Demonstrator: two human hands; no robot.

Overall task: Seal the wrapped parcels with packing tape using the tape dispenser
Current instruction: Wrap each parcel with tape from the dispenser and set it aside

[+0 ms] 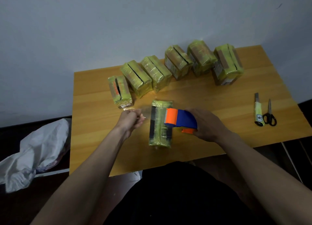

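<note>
Seven yellow-wrapped parcels sit on the wooden bench (211,96). Six of them stand in a curved row along the far side: the leftmost parcel (120,92) shows an orange strip through its top slit, and the rightmost parcel (227,64) stands near the far right corner. The seventh, the near parcel (160,123), lies flat in front of the person, its long side running away from them, with dark bands showing under the wrap.

The right hand (208,125) wraps around the blue and orange tape dispenser (180,121), holding it over the right half of the near parcel with its orange end pointing left. The left hand (130,121) is curled just left of that parcel, its fingers pinching the end of a clear strip of tape (147,112) that stretches across the parcel's top toward the dispenser. The strip is faint and hard to trace where it meets the dispenser.

On the right side of the bench, a box cutter (258,111) with a yellow body lies just beside black-handled scissors (269,115), both well apart from the parcels. A crumpled white cloth (33,155) lies off the bench to the left.
</note>
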